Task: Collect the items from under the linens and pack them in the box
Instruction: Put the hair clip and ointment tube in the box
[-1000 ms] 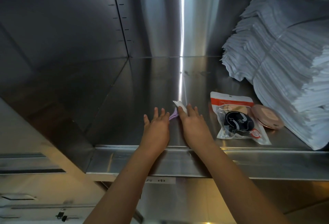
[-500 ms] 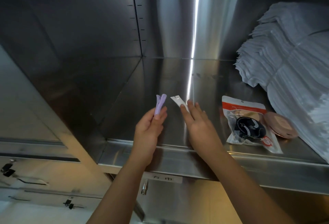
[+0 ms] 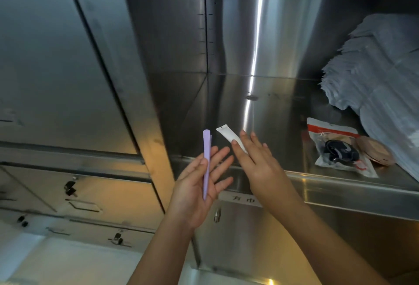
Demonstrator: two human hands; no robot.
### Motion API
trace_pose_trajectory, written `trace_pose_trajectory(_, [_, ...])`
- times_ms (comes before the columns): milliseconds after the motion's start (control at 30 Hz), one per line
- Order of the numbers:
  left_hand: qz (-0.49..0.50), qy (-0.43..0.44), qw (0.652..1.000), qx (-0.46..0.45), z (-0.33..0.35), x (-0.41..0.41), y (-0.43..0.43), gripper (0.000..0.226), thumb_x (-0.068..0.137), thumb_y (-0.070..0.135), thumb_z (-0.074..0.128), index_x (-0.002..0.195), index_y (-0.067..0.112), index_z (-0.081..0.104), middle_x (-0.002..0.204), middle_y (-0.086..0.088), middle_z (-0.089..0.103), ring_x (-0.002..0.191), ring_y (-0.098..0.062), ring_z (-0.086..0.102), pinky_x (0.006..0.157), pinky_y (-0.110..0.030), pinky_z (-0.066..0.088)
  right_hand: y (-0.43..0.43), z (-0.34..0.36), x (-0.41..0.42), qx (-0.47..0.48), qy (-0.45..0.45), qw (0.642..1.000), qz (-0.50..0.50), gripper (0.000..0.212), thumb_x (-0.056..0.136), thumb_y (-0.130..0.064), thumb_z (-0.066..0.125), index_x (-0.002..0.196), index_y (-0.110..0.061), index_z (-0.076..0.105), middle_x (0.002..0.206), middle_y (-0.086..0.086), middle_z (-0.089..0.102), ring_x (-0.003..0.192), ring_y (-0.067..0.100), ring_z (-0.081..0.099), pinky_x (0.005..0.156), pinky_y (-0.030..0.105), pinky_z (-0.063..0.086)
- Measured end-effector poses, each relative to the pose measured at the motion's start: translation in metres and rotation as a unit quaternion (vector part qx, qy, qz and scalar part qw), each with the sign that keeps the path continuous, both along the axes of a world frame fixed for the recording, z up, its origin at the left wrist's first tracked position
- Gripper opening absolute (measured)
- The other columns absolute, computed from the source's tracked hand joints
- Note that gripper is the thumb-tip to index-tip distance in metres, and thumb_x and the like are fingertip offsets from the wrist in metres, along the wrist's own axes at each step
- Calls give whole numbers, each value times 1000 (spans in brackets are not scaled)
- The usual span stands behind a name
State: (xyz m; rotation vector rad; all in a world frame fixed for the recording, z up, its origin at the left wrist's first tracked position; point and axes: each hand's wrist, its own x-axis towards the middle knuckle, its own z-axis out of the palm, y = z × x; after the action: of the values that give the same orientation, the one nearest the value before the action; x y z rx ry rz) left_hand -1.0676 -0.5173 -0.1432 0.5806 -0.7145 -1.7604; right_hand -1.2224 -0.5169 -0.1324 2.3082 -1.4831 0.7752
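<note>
At the front edge of the steel shelf [image 3: 340,185] both my hands are raised, close to each other but not touching. My left hand [image 3: 199,185] has the palm turned to me, with the fingers spread and almost straight. A purple clip [image 3: 206,160] lies along this palm, and its long end points to 12 o'clock, past my fingertips. My thumb rests against the side of the clip and keeps it on the palm.

My right hand [image 3: 260,164] is at 3 o'clock from the left one, and I see only its back. Its fingers are straight and near together, laid over a white tube [image 3: 227,136]. The flat end of the tube comes out from under them toward 11 o'clock. The thumb is hidden (it is under the hand), so I cannot tell if it pinches the tube or if the tube lies on the shelf.

Further along the shelf, at 3 o'clock from my right hand and well apart from it, lies a clear pouch [image 3: 337,146] with a red top and something dark inside. A round pink compact [image 3: 375,151] lies just beside the pouch on the far side. At 2 o'clock is the stack of white linens [image 3: 381,85]. It lies partly over the compact. A small label [image 3: 241,199] is on the front of the shelf, below my hands.
</note>
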Motion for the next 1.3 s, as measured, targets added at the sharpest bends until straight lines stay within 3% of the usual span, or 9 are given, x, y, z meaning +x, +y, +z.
trace_pose_trajectory(133, [7, 18, 1000, 3, -7, 37, 38, 41, 88, 21, 42, 127, 8, 50, 127, -15, 58, 118, -28, 55, 87, -42, 51, 34, 4, 34, -6, 12, 1000, 25, 60, 60, 16, 75, 117, 7, 59, 123, 31, 54, 110, 49, 53, 83, 60, 44])
trace_pose_trajectory(333, [40, 67, 997, 18, -14, 101, 88, 42, 89, 22, 40, 129, 11, 47, 130, -14, 56, 121, -28, 53, 95, -44, 47, 83, 1, 87, -3, 36, 994, 99, 71, 57, 19, 71, 124, 5, 53, 130, 28, 49, 118, 47, 46, 91, 59, 37])
trace_pose_trajectory(567, [149, 75, 986, 21, -23, 190, 147, 40, 88, 23, 41, 125, 13, 52, 127, -13, 59, 116, -26, 56, 85, -41, 54, 108, -2, 182, 0, 44, 974, 220, 58, 67, 9, 74, 122, 6, 55, 127, 29, 51, 117, 47, 48, 88, 59, 43])
trace_pose_trajectory(700, [228, 92, 969, 21, -29, 243, 177, 38, 88, 23, 40, 116, 17, 65, 127, -14, 59, 117, -27, 56, 84, -43, 54, 109, -13, 242, -23, 46, 952, 302, 44, 72, 3, 57, 116, 6, 59, 120, 30, 56, 110, 46, 54, 79, 58, 50])
trace_pose_trajectory(833, [298, 98, 949, 37, -36, 291, 196, 41, 86, 23, 41, 122, 10, 55, 126, -14, 60, 114, -27, 58, 85, -45, 51, 106, -26, 304, -8, 52, 933, 357, 66, 57, 5, 80, 119, 5, 58, 124, 29, 55, 113, 45, 52, 85, 56, 45])
trace_pose_trajectory(900, [327, 108, 938, 41, -40, 316, 199, 40, 87, 22, 42, 122, 8, 55, 125, -15, 60, 113, -28, 59, 85, -47, 49, 99, -32, 333, 1, 48, 922, 384, 71, 54, 9, 80, 121, 4, 56, 126, 29, 53, 116, 44, 51, 89, 55, 41])
trace_pose_trajectory(1000, [369, 112, 921, 50, -46, 355, 198, 37, 87, 22, 42, 113, 10, 65, 123, -15, 61, 114, -28, 58, 84, -47, 50, 84, -39, 381, -4, 51, 906, 420, 68, 58, 12, 70, 123, 4, 54, 128, 29, 52, 118, 44, 48, 93, 53, 35])
trace_pose_trajectory(1133, [414, 110, 900, 76, -54, 412, 185, 42, 87, 22, 42, 125, 6, 51, 122, -15, 62, 112, -29, 60, 82, -46, 53, 58, -48, 451, -2, 42, 883, 468, 57, 64, 6, 52, 120, 6, 56, 124, 30, 54, 114, 45, 51, 87, 57, 43])
trace_pose_trajectory(1300, [462, 110, 875, 93, -50, 478, 161, 43, 87, 21, 42, 126, 4, 50, 123, -16, 61, 112, -29, 59, 84, -45, 52, 23, -49, 536, 24, 41, 868, 494, 62, 59, 16, 73, 119, 6, 58, 123, 30, 55, 113, 45, 53, 87, 56, 47])
